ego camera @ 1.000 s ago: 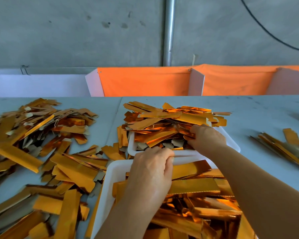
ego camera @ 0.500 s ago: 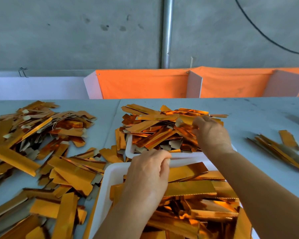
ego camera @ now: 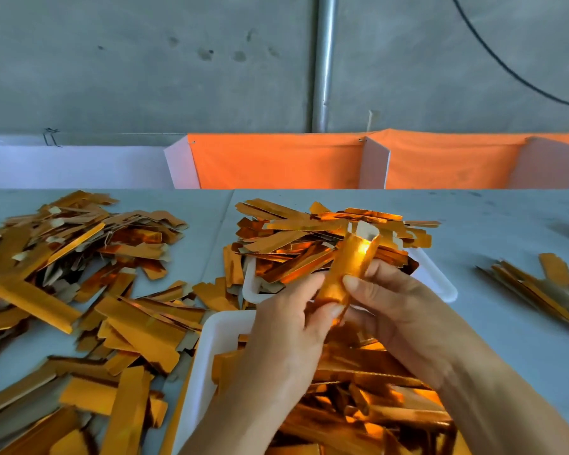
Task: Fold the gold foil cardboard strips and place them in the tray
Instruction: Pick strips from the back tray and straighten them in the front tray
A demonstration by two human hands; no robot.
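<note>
Head view, left to right: loose gold strips [ego camera: 79, 290] litter the table [ego camera: 506, 339]. The left hand [ego camera: 296, 326] and right hand [ego camera: 398, 310] both pinch one gold foil cardboard strip [ego camera: 349, 267] at its lower end, upright above the near tray [ego camera: 211, 353] — the far tray [ego camera: 440, 284] lies behind. It looks light, thin, stiff enough to crease, with slick foil — best gripped by the edges beside the fold line.

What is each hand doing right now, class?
Left hand: holding the lower end of a gold foil strip.
Right hand: pinching the same strip.
</note>
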